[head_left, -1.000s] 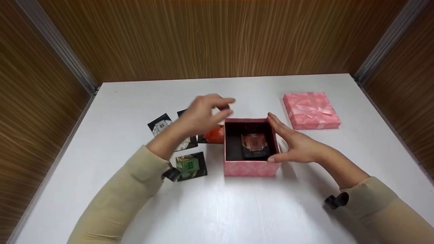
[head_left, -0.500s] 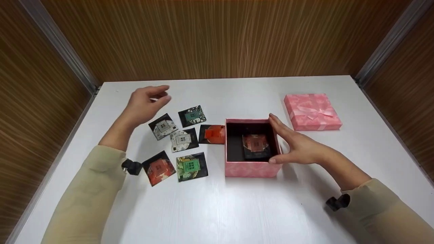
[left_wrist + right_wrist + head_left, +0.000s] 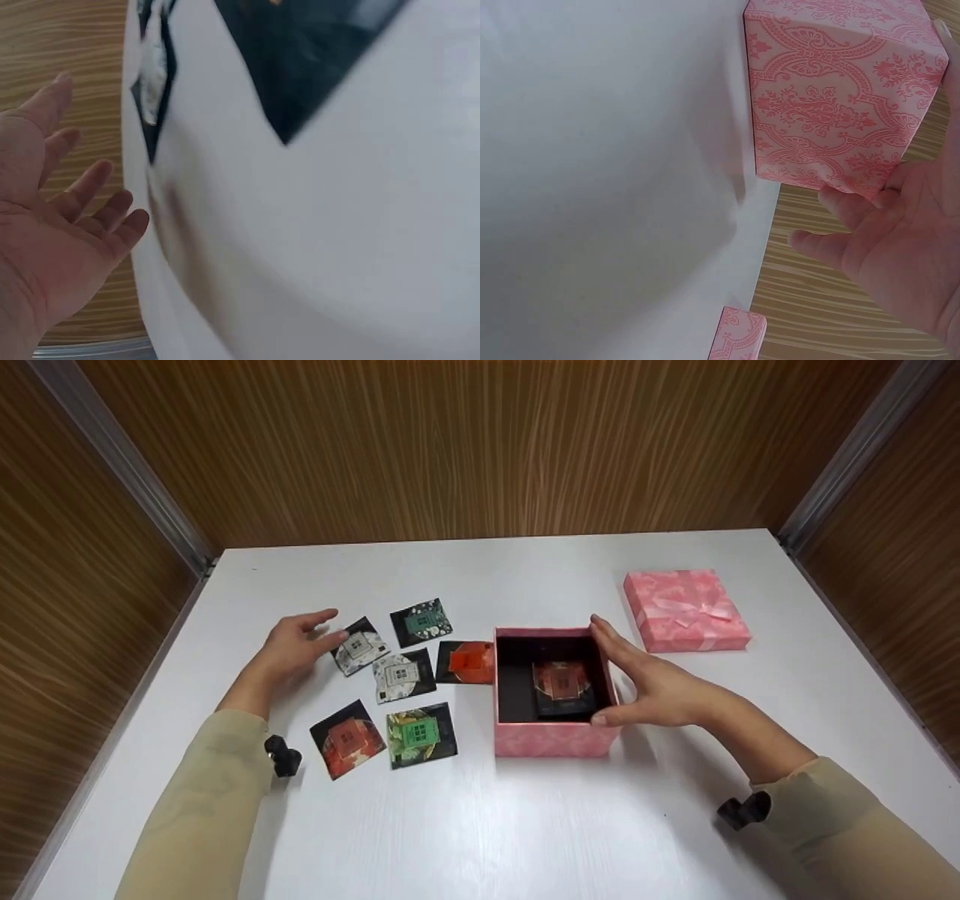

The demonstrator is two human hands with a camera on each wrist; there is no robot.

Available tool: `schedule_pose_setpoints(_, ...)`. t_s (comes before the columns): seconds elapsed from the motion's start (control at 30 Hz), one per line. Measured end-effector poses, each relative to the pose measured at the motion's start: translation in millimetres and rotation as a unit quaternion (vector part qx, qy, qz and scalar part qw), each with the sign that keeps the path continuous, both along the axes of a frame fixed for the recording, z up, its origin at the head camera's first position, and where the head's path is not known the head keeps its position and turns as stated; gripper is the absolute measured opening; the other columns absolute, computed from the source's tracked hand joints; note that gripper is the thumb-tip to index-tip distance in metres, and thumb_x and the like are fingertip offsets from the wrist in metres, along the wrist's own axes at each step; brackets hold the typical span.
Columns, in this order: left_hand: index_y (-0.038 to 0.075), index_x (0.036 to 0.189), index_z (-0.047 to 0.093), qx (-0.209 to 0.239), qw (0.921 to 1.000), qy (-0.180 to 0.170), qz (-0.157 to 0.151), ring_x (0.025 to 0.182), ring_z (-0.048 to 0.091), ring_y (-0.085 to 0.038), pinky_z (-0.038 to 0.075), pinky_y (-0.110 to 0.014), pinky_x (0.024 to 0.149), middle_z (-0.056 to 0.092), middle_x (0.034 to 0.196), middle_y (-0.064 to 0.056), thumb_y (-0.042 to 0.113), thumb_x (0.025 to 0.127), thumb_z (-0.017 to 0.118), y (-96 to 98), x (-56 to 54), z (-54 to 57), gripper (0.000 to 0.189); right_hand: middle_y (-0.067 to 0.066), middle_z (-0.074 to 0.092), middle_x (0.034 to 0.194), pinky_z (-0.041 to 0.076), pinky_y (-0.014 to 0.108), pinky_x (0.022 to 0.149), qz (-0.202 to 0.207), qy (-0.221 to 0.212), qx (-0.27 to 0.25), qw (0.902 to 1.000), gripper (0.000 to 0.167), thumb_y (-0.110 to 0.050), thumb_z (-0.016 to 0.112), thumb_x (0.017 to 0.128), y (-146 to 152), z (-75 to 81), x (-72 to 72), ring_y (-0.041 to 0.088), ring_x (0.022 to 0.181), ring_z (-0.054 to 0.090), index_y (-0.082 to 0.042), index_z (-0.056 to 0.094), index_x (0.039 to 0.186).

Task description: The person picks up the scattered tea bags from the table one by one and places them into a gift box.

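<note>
Inside the pink box (image 3: 553, 739) one packet (image 3: 564, 690) is showing, six sachets (image 3: 401, 676) lying outside toward nine o'clock; left hand (image 3: 291, 649) is hanging loose, right hand (image 3: 664, 687) gripping the box.

Packets (image 3: 405, 675) look glossy, the box (image 3: 553, 740) papery, the table (image 3: 480, 825) smooth.
</note>
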State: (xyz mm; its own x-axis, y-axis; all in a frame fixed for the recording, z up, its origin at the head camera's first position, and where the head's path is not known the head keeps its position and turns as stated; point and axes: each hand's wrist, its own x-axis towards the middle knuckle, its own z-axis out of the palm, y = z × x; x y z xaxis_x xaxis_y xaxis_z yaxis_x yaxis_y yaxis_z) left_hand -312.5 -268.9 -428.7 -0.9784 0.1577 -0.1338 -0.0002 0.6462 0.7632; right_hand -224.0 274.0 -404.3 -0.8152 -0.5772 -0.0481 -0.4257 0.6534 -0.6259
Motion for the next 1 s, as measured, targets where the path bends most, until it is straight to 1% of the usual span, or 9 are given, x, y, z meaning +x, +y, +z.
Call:
schedule_pose_setpoints(0.07, 0.006, 0.163, 0.041, -0.010, 0.9998, -0.014, -0.010, 0.156, 0.027, -0.044, 0.023, -0.055, 0.126, 0.034, 0.167, -0.025, 0.035, 0.105, 0.069, -2.4, 1.0, -6.3, 0.070, -0.001, -0.003, 0.179, 0.026, 0.064, 0.122, 0.001, -0.001, 0.000, 1.0000, 0.125, -0.054, 0.087, 0.084, -0.5, -0.3, 0.1, 0.033, 0.163, 0.008, -0.026, 0.003, 0.172)
schedule_pose_setpoints(0.13, 0.007, 0.164, 0.040, -0.020, 0.9995, -0.017, -0.016, 0.156, 0.026, -0.045, 0.023, -0.056, 0.126, 0.033, 0.168, -0.025, 0.034, 0.104, 0.071, -3.6, 1.8, -10.7, 0.073, -0.002, -0.004, 0.178, 0.026, 0.063, 0.123, 0.002, 0.000, 0.000, 1.0000, 0.125, -0.053, 0.087, 0.084, -0.3, -0.3, 0.4, 0.032, 0.163, 0.008, -0.026, 0.003, 0.172)
schedule_pose_setpoints(0.3, 0.007, 0.165, 0.038, -0.058, 0.9980, 0.003, -0.026, 0.154, 0.028, -0.048, 0.023, -0.059, 0.125, 0.033, 0.166, -0.027, 0.035, 0.100, 0.075, -3.4, 2.2, -17.3, 0.080, -0.001, -0.004, 0.178, 0.024, 0.062, 0.124, 0.004, 0.006, 0.000, 1.0000, 0.125, -0.051, 0.088, 0.085, 1.6, 0.0, 1.9, 0.031, 0.163, 0.008, -0.023, 0.003, 0.172)
schedule_pose_setpoints(0.43, 0.004, 0.164, 0.038, -0.077, 0.9962, 0.025, -0.034, 0.153, 0.030, -0.048, 0.022, -0.057, 0.126, 0.037, 0.163, -0.030, 0.033, 0.099, 0.077, -1.3, 1.9, -21.8, 0.081, -0.002, -0.004, 0.178, 0.024, 0.062, 0.124, 0.005, 0.006, -0.002, 1.0000, 0.124, -0.050, 0.087, 0.086, 2.4, 0.5, 2.4, 0.031, 0.163, 0.008, -0.023, 0.002, 0.172)
schedule_pose_setpoints(0.57, 0.001, 0.162, 0.040, -0.091, 0.9942, 0.045, -0.034, 0.150, 0.034, -0.049, 0.023, -0.057, 0.125, 0.040, 0.159, -0.033, 0.028, 0.098, 0.078, 2.1, 1.7, -24.3, 0.080, -0.001, -0.004, 0.178, 0.023, 0.063, 0.124, 0.005, 0.005, -0.003, 1.0000, 0.124, -0.050, 0.087, 0.086, 2.1, 0.4, 2.0, 0.031, 0.163, 0.007, -0.024, 0.002, 0.172)
schedule_pose_setpoints(0.63, 0.000, 0.161, 0.041, -0.097, 0.9936, 0.049, -0.033, 0.149, 0.035, -0.048, 0.024, -0.057, 0.125, 0.040, 0.158, -0.033, 0.027, 0.097, 0.079, 3.7, 1.8, -24.7, 0.079, -0.001, -0.004, 0.178, 0.023, 0.063, 0.124, 0.005, 0.004, -0.005, 1.0000, 0.125, -0.050, 0.088, 0.085, 2.0, 0.1, 1.9, 0.031, 0.163, 0.006, -0.023, 0.002, 0.172)
schedule_pose_setpoints(0.87, 0.000, 0.162, 0.040, -0.108, 0.9925, 0.047, -0.033, 0.149, 0.035, -0.048, 0.024, -0.057, 0.125, 0.040, 0.157, -0.033, 0.025, 0.098, 0.079, 5.8, 3.0, -24.8, 0.079, -0.002, -0.005, 0.178, 0.023, 0.062, 0.124, 0.005, 0.003, -0.002, 1.0000, 0.126, -0.051, 0.088, 0.085, 1.5, -0.2, 0.8, 0.030, 0.163, 0.006, -0.024, 0.002, 0.172)
schedule_pose_setpoints(1.0, -0.001, 0.161, 0.041, -0.106, 0.9929, 0.044, -0.031, 0.148, 0.035, -0.048, 0.024, -0.057, 0.125, 0.039, 0.157, -0.033, 0.025, 0.098, 0.079, 5.2, 3.5, -25.9, 0.078, -0.002, -0.005, 0.178, 0.024, 0.063, 0.124, 0.007, 0.005, 0.000, 1.0000, 0.125, -0.051, 0.088, 0.084, 0.7, -0.1, -0.3, 0.031, 0.163, 0.007, -0.024, 0.003, 0.172)
